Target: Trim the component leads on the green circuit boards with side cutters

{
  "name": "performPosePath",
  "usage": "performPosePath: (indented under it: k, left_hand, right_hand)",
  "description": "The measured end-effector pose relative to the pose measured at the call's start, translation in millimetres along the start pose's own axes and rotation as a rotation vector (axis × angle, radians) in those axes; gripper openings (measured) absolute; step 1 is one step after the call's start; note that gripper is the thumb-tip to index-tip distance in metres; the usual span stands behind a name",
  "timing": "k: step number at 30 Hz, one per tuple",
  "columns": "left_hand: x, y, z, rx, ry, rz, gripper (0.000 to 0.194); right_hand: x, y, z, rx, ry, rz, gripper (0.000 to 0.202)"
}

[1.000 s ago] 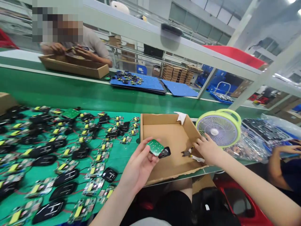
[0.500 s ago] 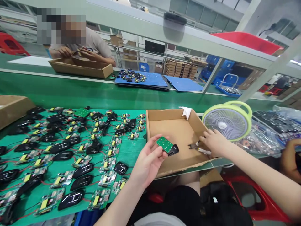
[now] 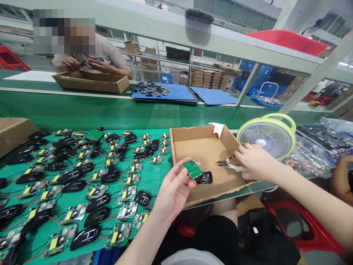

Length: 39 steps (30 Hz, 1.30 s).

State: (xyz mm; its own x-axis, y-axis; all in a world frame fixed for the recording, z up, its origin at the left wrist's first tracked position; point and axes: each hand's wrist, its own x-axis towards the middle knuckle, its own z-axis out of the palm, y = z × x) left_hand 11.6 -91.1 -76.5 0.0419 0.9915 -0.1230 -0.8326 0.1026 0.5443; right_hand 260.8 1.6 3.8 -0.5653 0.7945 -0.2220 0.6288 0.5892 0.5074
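Observation:
My left hand (image 3: 176,187) grips a green circuit board (image 3: 192,169) between thumb and fingers, over the near left part of a cardboard box (image 3: 175,145). Just right of the board and partly behind it is a black plastic case (image 3: 205,178); whether it is in my fingers or on the box floor, I cannot tell. Over the right side of the box, my right hand (image 3: 252,162) is closed on the handles of small cutting pliers (image 3: 224,162). The jaws of the pliers point left toward the board and look parted.
Many boards wired to black cases (image 3: 85,235) cover the green mat (image 3: 158,180) at left. A green-rimmed fan (image 3: 261,141) stands behind the box's right side, beside bagged parts (image 3: 309,158). Across the bench, a person handles something over another box (image 3: 93,82).
The pliers have risen slightly and turned, with both handles now showing more clearly. The black case shows more to the right of the board, and the board is tilted a little differently.

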Motion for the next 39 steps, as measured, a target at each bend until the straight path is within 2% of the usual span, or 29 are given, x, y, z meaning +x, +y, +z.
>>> performPosePath:
  k: [6, 10, 14, 19, 25, 29, 34, 39]
  left_hand:
    - [-1, 1, 0.8, 0.026, 0.009, 0.003, 0.044]
    - [-3, 1, -0.2, 0.055, 0.004, 0.001, 0.043]
    - [-5, -6, -3.9, 0.151, -0.015, 0.064, 0.041]
    - [-10, -11, -3.6, 0.277, -0.033, 0.146, 0.038]
    - [-17, -7, 0.3, 0.354, -0.037, 0.128, 0.035]
    - [-18, -7, -0.8, 0.399, -0.054, 0.155, 0.034]
    - [-17, -8, -5.5, 0.449, -0.126, 0.158, 0.031]
    - [-19, -11, -11.6, 0.453, -0.141, 0.162, 0.035]
  right_hand:
    - [-29, -8, 12, 0.136, 0.331, 0.112, 0.053]
    - [-49, -20, 27, 0.357, 0.523, 0.16, 0.05]
    - [-64, -40, 40, 0.554, 0.636, 0.238, 0.048]
    - [-79, -71, 50, 0.738, 0.651, 0.327, 0.051]
    - [-99, -108, 52, 0.88, 0.614, 0.336, 0.057]
    - [-100, -129, 51, 0.961, 0.635, 0.301, 0.055]
    - [-93, -138, 48, 1.0, 0.668, 0.218, 0.057]
    - [-89, -140, 43, 1.069, 0.671, 0.196, 0.057]
